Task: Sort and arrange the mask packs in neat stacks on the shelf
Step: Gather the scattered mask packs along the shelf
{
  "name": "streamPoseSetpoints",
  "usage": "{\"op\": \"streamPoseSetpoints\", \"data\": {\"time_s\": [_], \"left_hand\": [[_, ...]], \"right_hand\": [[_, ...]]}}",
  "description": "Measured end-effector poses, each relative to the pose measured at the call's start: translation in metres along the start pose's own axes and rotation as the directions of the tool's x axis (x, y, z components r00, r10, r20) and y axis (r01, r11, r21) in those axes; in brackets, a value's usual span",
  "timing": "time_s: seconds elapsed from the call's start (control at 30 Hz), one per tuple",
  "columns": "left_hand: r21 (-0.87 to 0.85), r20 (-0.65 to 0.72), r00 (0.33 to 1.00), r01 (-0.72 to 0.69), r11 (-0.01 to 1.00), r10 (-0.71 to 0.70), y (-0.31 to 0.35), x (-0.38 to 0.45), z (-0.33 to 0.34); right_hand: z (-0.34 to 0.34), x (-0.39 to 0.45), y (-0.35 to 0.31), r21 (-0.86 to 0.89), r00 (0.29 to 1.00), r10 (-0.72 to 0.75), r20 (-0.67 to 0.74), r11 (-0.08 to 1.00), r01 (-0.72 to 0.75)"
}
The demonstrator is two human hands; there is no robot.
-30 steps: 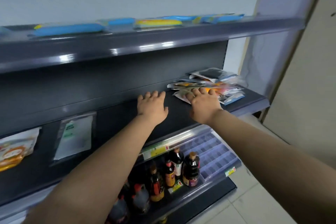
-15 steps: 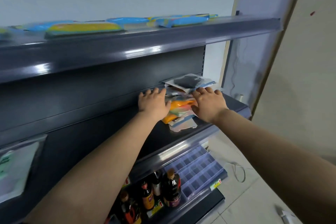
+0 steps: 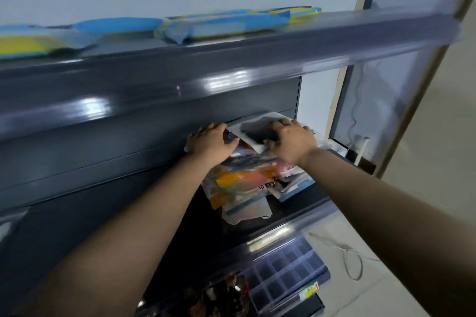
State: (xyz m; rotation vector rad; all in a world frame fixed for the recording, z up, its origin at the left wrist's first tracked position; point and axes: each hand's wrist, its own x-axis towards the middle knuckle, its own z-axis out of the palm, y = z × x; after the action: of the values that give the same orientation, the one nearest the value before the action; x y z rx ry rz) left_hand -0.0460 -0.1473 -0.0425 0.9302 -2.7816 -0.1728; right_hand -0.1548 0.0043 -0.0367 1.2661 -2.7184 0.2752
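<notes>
A loose pile of mask packs [image 3: 247, 180] lies at the right end of the dark middle shelf [image 3: 296, 213], with orange, blue and white wrappers overlapping at odd angles. On top sits a white pack showing a black mask [image 3: 252, 128]. My right hand [image 3: 291, 141] holds this top pack, fingers over it and thumb at its near edge. My left hand [image 3: 210, 143] lies flat on the left side of the pile, its fingertips touching the top pack's left edge.
The upper shelf [image 3: 231, 59] juts out above my hands and carries blue and yellow packs [image 3: 226, 24]. Below are bottles [image 3: 224, 293] and a clear divided tray [image 3: 288, 270]. A cable [image 3: 347, 255] lies on the floor at the right.
The view has swung right and closer. Both hands moved from the bare shelf onto the pile; my right hand now grips the top white pack.
</notes>
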Motion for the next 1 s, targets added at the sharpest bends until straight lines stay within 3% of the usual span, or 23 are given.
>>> {"op": "streamPoseSetpoints", "data": {"time_s": [0.23, 0.37, 0.47, 0.63, 0.73, 0.87, 0.93, 1.0], "left_hand": [[-0.051, 0.026, 0.984, 0.176, 0.983, -0.175, 0.013, 0.016, 0.010], [-0.064, 0.077, 0.970, 0.236, 0.970, -0.231, 0.034, 0.025, 0.011], [-0.069, 0.087, 0.959, 0.277, 0.958, -0.271, 0.050, 0.029, 0.013], [-0.251, 0.048, 0.937, 0.346, 0.904, -0.345, 0.076, 0.030, 0.015], [-0.566, -0.003, 0.888, 0.378, 0.733, -0.460, 0.085, 0.032, 0.015], [-0.869, -0.014, 0.788, 0.295, 0.397, -0.615, 0.080, 0.033, 0.010], [-0.904, -0.026, 0.740, 0.270, 0.332, -0.672, 0.071, 0.031, 0.008], [-0.905, -0.063, 0.702, 0.259, 0.337, -0.709, 0.062, 0.027, 0.010]], "right_hand": [[0.004, 0.050, 0.046, 0.086, 0.995, -0.089, 0.040, 0.993, 0.085], [0.009, 0.073, 0.071, 0.125, 0.984, -0.087, 0.152, 0.990, 0.069], [0.015, 0.086, 0.082, 0.202, 0.967, -0.069, 0.247, 0.979, 0.018], [0.021, 0.098, 0.096, 0.425, 0.953, -0.135, 0.270, 0.905, 0.007], [0.022, 0.100, 0.103, 0.567, 0.951, -0.204, 0.231, 0.823, 0.039], [0.019, 0.098, 0.115, 0.656, 0.961, -0.205, 0.185, 0.754, 0.035], [0.022, 0.099, 0.123, 0.648, 0.963, -0.185, 0.195, 0.761, 0.015], [0.027, 0.100, 0.130, 0.626, 0.962, -0.162, 0.218, 0.780, -0.010]]}}
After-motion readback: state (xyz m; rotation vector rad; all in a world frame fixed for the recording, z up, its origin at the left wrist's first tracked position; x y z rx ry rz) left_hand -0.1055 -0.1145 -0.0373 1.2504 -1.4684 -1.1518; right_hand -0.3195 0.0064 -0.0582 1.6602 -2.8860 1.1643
